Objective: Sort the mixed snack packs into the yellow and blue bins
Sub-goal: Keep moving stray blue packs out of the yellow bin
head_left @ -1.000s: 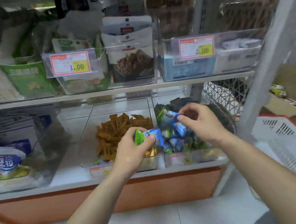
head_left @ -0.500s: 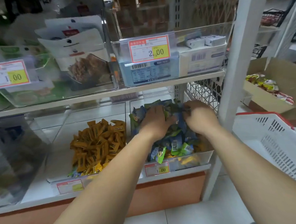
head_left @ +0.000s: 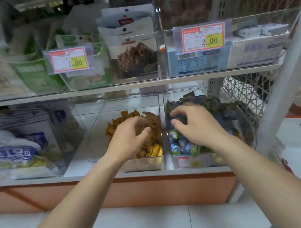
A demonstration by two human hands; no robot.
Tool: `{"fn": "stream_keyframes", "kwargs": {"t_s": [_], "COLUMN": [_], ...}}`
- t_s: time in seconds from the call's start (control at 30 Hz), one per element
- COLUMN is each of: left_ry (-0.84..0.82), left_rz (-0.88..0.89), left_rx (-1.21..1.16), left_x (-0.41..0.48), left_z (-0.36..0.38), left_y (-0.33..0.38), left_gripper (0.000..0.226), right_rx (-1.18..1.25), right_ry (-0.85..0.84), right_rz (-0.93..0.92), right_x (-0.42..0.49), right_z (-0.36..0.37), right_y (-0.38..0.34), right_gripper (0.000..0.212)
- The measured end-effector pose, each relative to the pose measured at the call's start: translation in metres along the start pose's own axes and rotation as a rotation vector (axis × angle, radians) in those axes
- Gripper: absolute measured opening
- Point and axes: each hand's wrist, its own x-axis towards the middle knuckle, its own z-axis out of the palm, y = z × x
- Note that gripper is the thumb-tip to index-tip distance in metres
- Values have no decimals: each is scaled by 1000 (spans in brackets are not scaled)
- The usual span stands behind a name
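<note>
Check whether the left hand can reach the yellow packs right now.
Probably yes: the left hand hangs right over the yellow packs in their open-topped clear bin, with nothing between; the shelf above leaves room.

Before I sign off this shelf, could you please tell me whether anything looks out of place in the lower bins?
Yes: small yellow snack packs show through the front wall of the clear plastic bin of blue and green packs, right of its price label. They look missorted, though blur hides detail.
</note>
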Motion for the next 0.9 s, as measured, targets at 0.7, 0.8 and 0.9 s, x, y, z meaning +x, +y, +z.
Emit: {"fn": "stream_keyframes", "kwargs": {"t_s": [0.7,0.8,0.9], "left_ry": [-93,-95,-95], "left_rz": [-387,-394,-403], "left_rx": [-130,-152,-139], "left_x": [-70,-68,-66], "left_z": [-59,-60,-60], "left_y": [-174,-176,-177], "left_gripper": [25,26,26], "right_rx": [-303,-286,-156], "right_ry": [-869,-805,-669], "right_rz": [-360,-357,-283], "right_x": [128,134,139], "right_z": [234,239,230], "right_y": [-89,-86,-83], "right_gripper": [57,59,52]}}
